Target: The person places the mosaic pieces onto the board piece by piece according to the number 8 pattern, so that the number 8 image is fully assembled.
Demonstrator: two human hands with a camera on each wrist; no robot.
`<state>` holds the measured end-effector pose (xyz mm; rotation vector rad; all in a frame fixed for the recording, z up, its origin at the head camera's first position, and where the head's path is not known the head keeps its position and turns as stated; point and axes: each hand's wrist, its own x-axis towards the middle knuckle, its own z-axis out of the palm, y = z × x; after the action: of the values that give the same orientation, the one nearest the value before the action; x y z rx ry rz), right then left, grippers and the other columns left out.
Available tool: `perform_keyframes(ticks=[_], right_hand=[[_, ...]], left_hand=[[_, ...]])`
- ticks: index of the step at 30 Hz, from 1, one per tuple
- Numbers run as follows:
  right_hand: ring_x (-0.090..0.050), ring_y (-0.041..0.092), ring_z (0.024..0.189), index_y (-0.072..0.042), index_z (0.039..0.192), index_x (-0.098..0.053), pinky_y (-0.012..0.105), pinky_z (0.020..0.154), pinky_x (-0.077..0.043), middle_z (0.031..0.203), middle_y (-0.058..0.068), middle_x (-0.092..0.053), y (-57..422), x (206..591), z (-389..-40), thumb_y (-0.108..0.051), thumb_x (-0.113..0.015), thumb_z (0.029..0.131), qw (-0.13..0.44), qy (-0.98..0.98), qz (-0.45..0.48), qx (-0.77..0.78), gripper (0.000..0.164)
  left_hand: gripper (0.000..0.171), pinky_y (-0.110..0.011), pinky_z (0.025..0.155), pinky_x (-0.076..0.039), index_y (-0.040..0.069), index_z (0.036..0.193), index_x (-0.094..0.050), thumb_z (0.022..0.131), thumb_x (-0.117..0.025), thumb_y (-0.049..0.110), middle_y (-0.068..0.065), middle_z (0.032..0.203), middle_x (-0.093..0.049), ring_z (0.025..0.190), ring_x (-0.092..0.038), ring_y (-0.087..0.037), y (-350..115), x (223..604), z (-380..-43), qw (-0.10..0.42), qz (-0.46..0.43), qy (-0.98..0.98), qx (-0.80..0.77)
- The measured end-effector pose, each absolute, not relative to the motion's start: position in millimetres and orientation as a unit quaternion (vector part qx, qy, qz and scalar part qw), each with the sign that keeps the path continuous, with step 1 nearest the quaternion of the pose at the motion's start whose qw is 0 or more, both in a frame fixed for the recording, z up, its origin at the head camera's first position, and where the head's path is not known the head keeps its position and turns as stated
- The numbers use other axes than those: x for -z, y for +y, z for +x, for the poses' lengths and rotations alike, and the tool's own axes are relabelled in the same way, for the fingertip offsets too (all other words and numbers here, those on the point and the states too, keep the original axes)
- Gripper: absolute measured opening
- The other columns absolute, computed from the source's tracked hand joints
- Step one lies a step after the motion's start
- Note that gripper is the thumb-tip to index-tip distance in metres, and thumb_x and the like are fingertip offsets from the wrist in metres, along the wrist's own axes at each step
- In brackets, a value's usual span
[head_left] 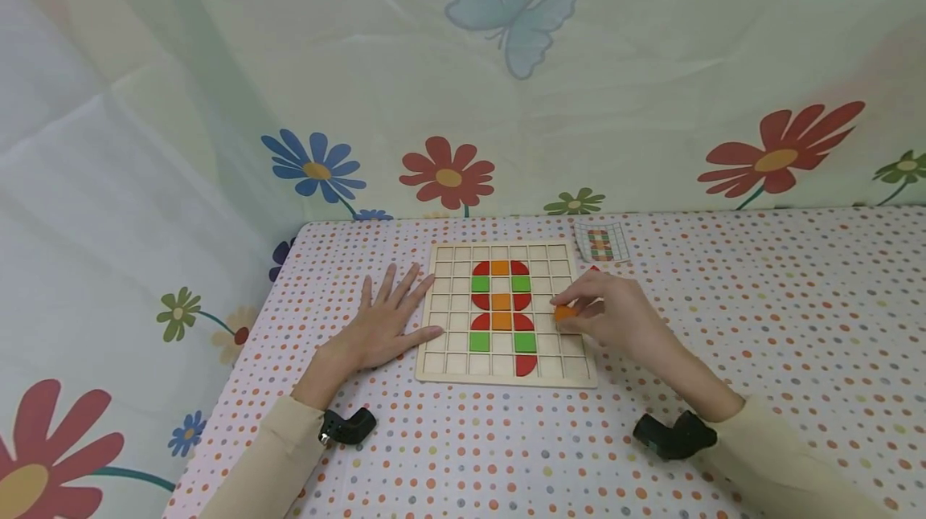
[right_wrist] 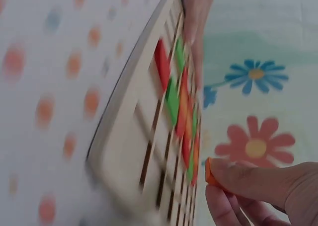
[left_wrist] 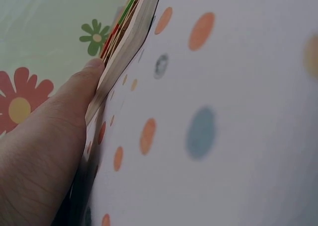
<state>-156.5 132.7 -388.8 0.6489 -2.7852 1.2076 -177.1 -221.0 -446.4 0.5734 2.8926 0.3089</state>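
A light wooden grid board (head_left: 447, 364) lies on the table with red quarter-round tiles (head_left: 526, 365), green square tiles (head_left: 480, 341) and orange square tiles (head_left: 501, 320) set in its middle columns. My right hand (head_left: 615, 312) pinches an orange tile (right_wrist: 210, 173) between thumb and fingers, over the board's right side. My left hand (head_left: 383, 326) lies with fingers spread at the board's left edge. In the left wrist view its thumb (left_wrist: 84, 82) meets the board's side.
A small card with a printed grid pattern (head_left: 602, 243) lies behind the board's right corner. Part of a red piece (head_left: 595, 268) shows behind my right hand. A dotted cloth (head_left: 506, 455) covers the table, and a flowered curtain (head_left: 615, 101) hangs at the back.
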Motion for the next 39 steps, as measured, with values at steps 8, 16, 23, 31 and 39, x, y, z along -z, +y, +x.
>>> perform_keyframes(ticks=[8, 16, 23, 31, 39], right_hand=[[-0.063, 0.011, 0.079, -0.004, 0.098, -0.082, 0.023, 0.071, -0.06, 0.094, 0.0, -0.071, 87.6, 390.2, -142.9, 0.004, -0.088, 0.08, -0.064, -0.848, 0.287, -0.442, 0.021], [-0.056, 0.003, 0.071, -0.004, 0.097, -0.081, 0.021, 0.063, -0.053, 0.09, -0.003, -0.068, 72.1, 400.0, -137.2, 0.005, -0.088, 0.079, -0.092, -0.85, 0.312, -0.414, 0.021], [-0.055, 0.004, 0.074, -0.005, 0.097, -0.082, 0.02, 0.063, -0.052, 0.091, -0.003, -0.067, 70.5, 405.6, -136.6, 0.005, -0.087, 0.08, -0.085, -0.852, 0.319, -0.407, 0.02], [-0.059, 0.009, 0.086, -0.006, 0.1, -0.083, 0.024, 0.073, -0.054, 0.092, -0.007, -0.065, 68.7, 407.3, -133.0, 0.001, -0.087, 0.082, -0.082, -0.868, 0.322, -0.368, 0.02], [-0.057, 0.01, 0.088, -0.006, 0.102, -0.083, 0.027, 0.077, -0.052, 0.09, -0.007, -0.063, 66.7, 404.8, -132.6, -0.001, -0.086, 0.083, -0.07, -0.884, 0.331, -0.323, 0.02]], left_hand=[[0.091, -0.071, 0.121, 0.01, 0.022, 0.17, -0.012, 0.101, -0.049, 0.067, -0.009, 0.176, 0.0, 0.159, 0.012, -0.041, -220.1, 445.4, -177.2, 0.09, 0.192, 0.971, -0.108], [0.091, -0.071, 0.121, 0.009, 0.022, 0.17, -0.012, 0.1, -0.048, 0.068, -0.009, 0.176, 0.001, 0.159, 0.012, -0.042, -218.7, 444.5, -176.5, 0.096, 0.193, 0.972, -0.094], [0.09, -0.072, 0.121, 0.007, 0.021, 0.17, -0.015, 0.101, -0.051, 0.065, -0.01, 0.176, -0.002, 0.159, 0.01, -0.043, -220.0, 441.9, -175.5, 0.088, 0.197, 0.971, -0.102], [0.09, -0.072, 0.121, 0.008, 0.02, 0.17, -0.015, 0.101, -0.052, 0.064, -0.011, 0.176, -0.002, 0.159, 0.01, -0.043, -219.8, 440.8, -175.2, 0.09, 0.2, 0.97, -0.108], [0.09, -0.072, 0.121, 0.009, 0.02, 0.17, -0.014, 0.101, -0.05, 0.066, -0.011, 0.176, -0.001, 0.159, 0.01, -0.044, -220.6, 442.2, -176.4, 0.088, 0.2, 0.969, -0.115]])
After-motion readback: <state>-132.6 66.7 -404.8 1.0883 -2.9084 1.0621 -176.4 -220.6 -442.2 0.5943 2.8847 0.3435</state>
